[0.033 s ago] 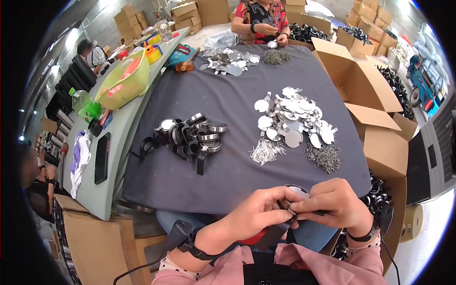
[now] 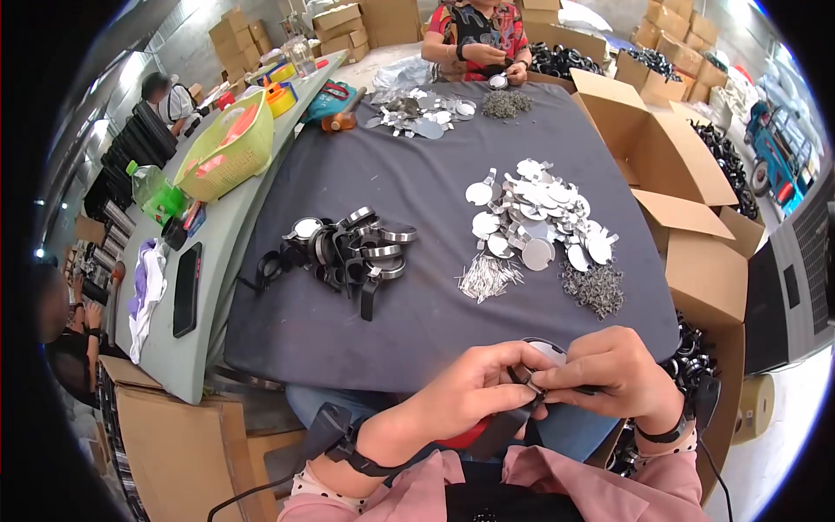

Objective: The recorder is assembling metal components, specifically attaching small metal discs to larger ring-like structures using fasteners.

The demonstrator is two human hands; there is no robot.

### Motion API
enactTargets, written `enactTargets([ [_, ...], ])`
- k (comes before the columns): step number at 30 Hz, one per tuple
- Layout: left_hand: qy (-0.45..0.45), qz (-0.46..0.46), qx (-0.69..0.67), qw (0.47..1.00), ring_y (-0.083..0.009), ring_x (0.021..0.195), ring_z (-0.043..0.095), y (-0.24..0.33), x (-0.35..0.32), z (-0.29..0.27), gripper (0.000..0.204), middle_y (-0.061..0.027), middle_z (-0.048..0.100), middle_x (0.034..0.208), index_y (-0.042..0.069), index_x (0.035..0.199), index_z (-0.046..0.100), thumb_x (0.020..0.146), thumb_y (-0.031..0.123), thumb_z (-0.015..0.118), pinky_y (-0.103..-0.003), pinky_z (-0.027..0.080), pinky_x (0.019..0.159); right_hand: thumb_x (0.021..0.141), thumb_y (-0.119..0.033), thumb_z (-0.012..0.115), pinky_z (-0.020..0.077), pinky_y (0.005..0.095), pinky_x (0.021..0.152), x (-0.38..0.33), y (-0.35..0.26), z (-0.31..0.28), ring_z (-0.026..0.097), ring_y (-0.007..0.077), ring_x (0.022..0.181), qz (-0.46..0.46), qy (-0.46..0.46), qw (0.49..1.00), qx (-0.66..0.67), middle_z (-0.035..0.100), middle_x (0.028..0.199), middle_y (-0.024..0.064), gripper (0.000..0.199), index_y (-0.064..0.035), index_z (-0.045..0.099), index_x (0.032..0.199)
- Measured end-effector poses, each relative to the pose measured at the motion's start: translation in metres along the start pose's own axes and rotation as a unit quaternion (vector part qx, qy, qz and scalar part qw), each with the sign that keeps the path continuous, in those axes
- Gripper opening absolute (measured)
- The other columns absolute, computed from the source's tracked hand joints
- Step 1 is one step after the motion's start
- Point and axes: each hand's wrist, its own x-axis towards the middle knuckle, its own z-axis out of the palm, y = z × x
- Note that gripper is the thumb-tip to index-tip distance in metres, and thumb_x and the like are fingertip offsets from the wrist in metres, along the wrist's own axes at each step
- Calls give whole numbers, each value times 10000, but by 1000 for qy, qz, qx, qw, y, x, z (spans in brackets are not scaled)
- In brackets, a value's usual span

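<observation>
Close to my body at the table's front edge, both hands work on a black handle part with a round silver disc point(image 2: 544, 350) at its far side. My left hand point(image 2: 478, 383) is closed round it, thumb and forefinger at the joint. Fingertips of my right hand point(image 2: 604, 370) pinch at the same joint; whether they hold a small pin or spring is hidden. Beyond my hands lie a heap of thin metal pins point(image 2: 489, 278), small dark springs point(image 2: 595, 289) and silver disc lids with tabs point(image 2: 541, 209). Black handles with metal rings point(image 2: 352, 252) are piled to the left.
A dark cloth covers the table point(image 2: 365, 348). Across it, another person point(image 2: 478, 48) handles a similar part beside more lids. Open cardboard boxes point(image 2: 696, 217) line the right. On the left side table are a green basket point(image 2: 228, 143), a bottle point(image 2: 156, 196) and a phone point(image 2: 187, 290).
</observation>
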Motion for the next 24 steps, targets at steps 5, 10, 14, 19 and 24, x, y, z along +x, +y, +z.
enactTargets([
  [5, -8, 1, -38, 999, -146, 882, 619, -1, 1, -1, 297, -101, 605, 1025, -69, 1176, 513, 890, 10, 503, -274, 498, 797, 671, -47, 796, 338, 313, 415, -1, 3, 1, 494, 204, 449, -22, 18, 1000, 12, 522, 551, 51, 289, -63, 732, 953],
  [10, -9, -6, -27, 1000, -144, 877, 616, 4, 2, 1, 285, -99, 604, 1021, -65, 1161, 522, 883, -1, 505, -273, 495, 788, 676, -49, 792, 337, 310, 415, -1, 2, 0, 493, 202, 450, -27, 16, 999, 14, 512, 545, 44, 282, -53, 730, 952],
  [14, 28, 35, 3, 999, -173, 764, 677, -2, 6, 5, 288, -164, 665, 911, -62, 1164, 516, 885, 10, 504, -265, 540, 590, 692, -45, 776, 387, 310, 422, -2, 3, -1, 508, 189, 472, -38, 21, 999, 6, 503, 573, 28, 309, -60, 710, 994],
  [19, 13, 28, 2, 1000, -153, 814, 642, 1, 5, 4, 293, -119, 631, 951, -52, 1172, 522, 885, 6, 501, -262, 513, 677, 691, -39, 774, 376, 308, 415, 0, 3, -3, 502, 184, 470, -39, 16, 999, 2, 500, 574, 25, 312, -57, 708, 995],
  [24, 2, 17, -25, 1000, -130, 832, 610, 2, 4, 4, 279, -77, 600, 992, -46, 1157, 534, 886, -2, 485, -250, 485, 741, 691, -37, 771, 374, 309, 414, 0, 4, -1, 493, 182, 466, -43, 19, 999, -1, 493, 573, 23, 313, -55, 707, 997],
])
